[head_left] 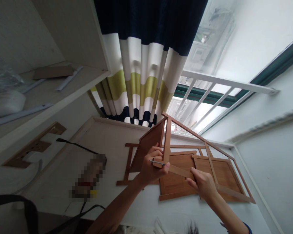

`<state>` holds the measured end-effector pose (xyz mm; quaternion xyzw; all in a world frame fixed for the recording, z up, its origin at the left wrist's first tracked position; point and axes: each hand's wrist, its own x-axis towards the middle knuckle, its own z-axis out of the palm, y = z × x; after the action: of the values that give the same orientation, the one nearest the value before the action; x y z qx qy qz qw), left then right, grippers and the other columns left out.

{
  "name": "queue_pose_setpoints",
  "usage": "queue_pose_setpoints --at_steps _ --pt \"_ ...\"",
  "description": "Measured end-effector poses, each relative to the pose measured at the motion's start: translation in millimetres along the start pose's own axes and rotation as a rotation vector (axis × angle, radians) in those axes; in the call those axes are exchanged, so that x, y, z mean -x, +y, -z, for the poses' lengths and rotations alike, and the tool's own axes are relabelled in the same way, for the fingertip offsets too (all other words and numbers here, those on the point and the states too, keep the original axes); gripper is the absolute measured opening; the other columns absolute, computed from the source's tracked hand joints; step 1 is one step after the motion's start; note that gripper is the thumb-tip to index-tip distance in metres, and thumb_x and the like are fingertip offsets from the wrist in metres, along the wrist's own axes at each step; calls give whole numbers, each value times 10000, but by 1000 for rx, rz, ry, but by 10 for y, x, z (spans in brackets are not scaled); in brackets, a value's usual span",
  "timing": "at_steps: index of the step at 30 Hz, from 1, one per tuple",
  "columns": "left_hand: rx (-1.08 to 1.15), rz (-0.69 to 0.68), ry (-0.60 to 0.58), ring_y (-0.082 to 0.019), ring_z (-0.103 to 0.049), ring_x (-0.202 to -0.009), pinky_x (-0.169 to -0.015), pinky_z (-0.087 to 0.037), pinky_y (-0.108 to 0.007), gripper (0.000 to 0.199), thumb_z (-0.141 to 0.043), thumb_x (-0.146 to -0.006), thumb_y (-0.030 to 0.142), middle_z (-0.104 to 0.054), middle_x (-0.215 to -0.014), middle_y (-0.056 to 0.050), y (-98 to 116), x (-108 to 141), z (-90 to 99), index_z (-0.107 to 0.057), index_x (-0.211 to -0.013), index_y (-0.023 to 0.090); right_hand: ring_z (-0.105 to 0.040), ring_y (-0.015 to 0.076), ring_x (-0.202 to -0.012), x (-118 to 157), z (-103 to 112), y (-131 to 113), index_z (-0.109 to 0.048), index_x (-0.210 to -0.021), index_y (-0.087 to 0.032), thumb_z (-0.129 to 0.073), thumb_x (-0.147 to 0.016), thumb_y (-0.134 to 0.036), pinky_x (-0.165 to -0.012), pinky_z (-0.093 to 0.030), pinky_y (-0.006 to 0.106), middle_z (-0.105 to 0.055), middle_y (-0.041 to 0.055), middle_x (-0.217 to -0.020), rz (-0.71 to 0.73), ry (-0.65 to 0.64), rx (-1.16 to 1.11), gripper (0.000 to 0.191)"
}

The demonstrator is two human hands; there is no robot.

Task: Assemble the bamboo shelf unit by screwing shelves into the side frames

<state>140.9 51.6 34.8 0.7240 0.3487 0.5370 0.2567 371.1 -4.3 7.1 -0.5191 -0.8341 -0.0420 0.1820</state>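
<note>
My left hand is closed around the near end of a brown wooden frame, where an upright and a crosspiece meet. A thin metal rod lies across the wood at its fingers. My right hand grips the flat wooden strip further right, between thumb and fingers. Above the hands the frame's upright and long slanted rail show, with a brown panel on the left. Beneath lie brown framed panels on the white surface.
The white surface carries a blurred object with a black cable. A shelf with strips and plastic wrap stands left, above a socket panel. Behind hang striped curtains beside a white window railing.
</note>
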Motion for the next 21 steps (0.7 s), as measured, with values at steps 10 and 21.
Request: queue_pose_setpoints --at_steps 10,21 --pt "-12 -33 2 -148 -512 -726 -917 -449 -380 270 -565 -644 180 -447 -552 6 7 -18 -138 -368 -459 183 -492 120 -462 123 -21 94 -461 -714 -167 -286 -897 -485 -441 -306 211 -515 2 -553 -38 -74 -98 407" --pt "-21 -91 -33 -166 -534 -794 -926 -439 -418 165 -596 -676 155 -518 -637 5 -112 -13 -216 -486 -555 177 -462 179 -1014 -592 522 -474 -440 -1212 -176 -463 -853 -385 -856 -410 322 -498 93 -1102 -45 156 -315 416"
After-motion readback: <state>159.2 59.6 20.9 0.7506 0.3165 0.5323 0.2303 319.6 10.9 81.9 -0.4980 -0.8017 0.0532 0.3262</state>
